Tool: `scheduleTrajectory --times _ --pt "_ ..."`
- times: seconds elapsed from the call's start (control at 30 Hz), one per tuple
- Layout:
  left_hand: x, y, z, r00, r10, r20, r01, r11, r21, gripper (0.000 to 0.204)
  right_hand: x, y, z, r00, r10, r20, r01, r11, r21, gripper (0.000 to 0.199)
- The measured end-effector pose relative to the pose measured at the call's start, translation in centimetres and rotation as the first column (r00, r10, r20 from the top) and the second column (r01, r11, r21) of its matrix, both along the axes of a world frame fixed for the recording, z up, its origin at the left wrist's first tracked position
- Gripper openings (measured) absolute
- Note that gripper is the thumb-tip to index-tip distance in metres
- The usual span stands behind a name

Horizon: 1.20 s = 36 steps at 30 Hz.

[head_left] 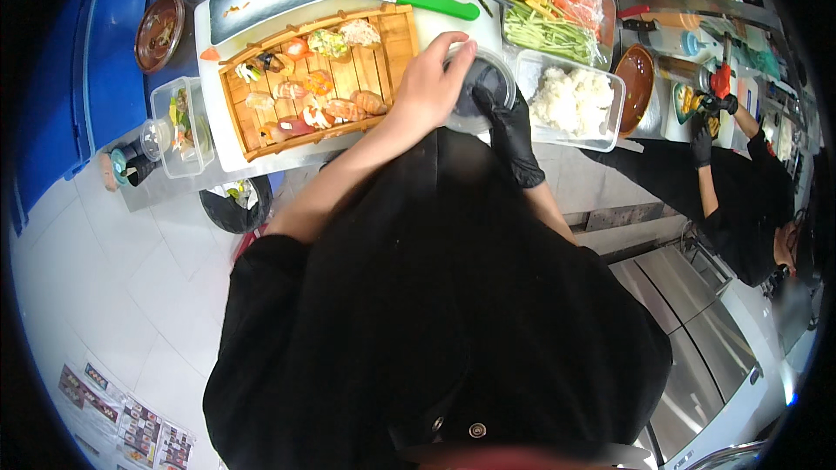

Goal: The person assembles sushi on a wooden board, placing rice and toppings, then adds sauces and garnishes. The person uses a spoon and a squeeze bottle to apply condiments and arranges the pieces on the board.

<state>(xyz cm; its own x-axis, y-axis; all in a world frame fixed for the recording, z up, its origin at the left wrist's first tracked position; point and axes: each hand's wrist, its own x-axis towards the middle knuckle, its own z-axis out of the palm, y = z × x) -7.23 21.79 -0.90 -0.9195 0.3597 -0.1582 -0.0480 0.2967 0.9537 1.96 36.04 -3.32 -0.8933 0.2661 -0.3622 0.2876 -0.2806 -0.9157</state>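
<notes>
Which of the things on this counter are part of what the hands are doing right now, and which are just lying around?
In use:
left hand, bare
right hand, black-gloved
clear round container held between them
wooden sushi boat beside it

Lying about:
green-handled knife
rice tub
vegetable tray
brown bowl

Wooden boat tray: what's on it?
The wooden boat tray carries assorted sushi pieces in rows: salmon-coloured nigiri, garnished rolls, a red piece. Its right end is partly covered by the bare left hand, so anything under it cannot be seen.
</notes>
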Motion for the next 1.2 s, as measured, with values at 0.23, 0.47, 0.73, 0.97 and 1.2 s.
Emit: scheduleTrajectory --times 0.23,0.47,0.73,0.97,1.2 --pt "0.4 1.5 -1.7 0.982 0.116 0.151 -0.138 0.979 0.148 0.057 0.6 -0.4 -2.3 0.991 -0.079 -0.106 0.088 0.992 0.09 0.043" --pt "1.5 1.3 -1.5 0.948 0.232 0.217 -0.26 0.959 0.111 0.055 0.9 -0.5 -3.2 0.996 -0.065 -0.06 0.066 0.998 0.019 0.041" --pt "1.4 0.9 -2.1 0.946 0.282 0.16 -0.305 0.941 0.144 0.059 0.6 -0.3 -0.8 0.986 0.159 0.043 -0.16 0.987 0.01 0.066" --pt "1.1 0.1 -1.3 0.89 0.407 0.203 -0.447 0.867 0.219 0.058 -0.7 -1.3 0.3 0.964 0.267 0.02 -0.267 0.962 0.061 0.086" --pt "-0.1 0.4 0.4 0.841 0.455 0.293 -0.53 0.802 0.277 0.054 -1.7 -2.0 0.3 0.972 0.209 -0.109 -0.175 0.95 0.257 0.095"
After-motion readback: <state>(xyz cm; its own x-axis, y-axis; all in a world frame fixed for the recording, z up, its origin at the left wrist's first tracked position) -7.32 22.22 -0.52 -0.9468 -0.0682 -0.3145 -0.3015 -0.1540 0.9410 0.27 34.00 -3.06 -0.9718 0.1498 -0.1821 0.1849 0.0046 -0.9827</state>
